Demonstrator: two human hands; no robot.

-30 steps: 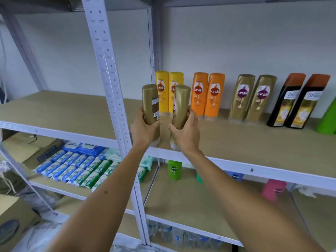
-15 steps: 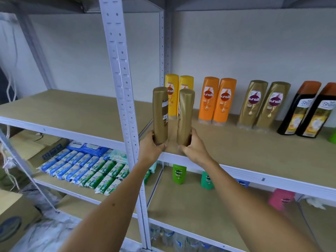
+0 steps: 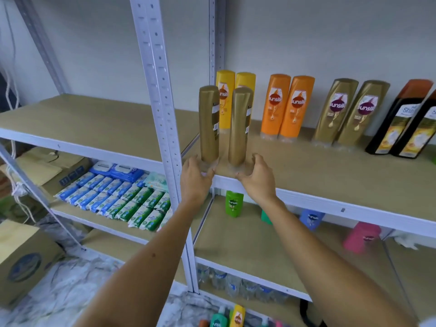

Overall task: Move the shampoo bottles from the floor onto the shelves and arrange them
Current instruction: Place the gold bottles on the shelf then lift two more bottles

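The tan upper shelf (image 3: 330,175) is carrying two gold bottles (image 3: 208,123) standing cap-down at its front edge, with paired yellow bottles (image 3: 225,102), orange bottles (image 3: 274,107), gold Sunsilk bottles (image 3: 335,112) and black bottles (image 3: 401,123) lining the back. The lower shelf (image 3: 236,241) is bearing a green bottle (image 3: 234,204) and a pink one (image 3: 361,237).

bare shelf board (image 3: 330,175) right of gold bottles (image 3: 238,128), upright post (image 3: 162,114) (close) left
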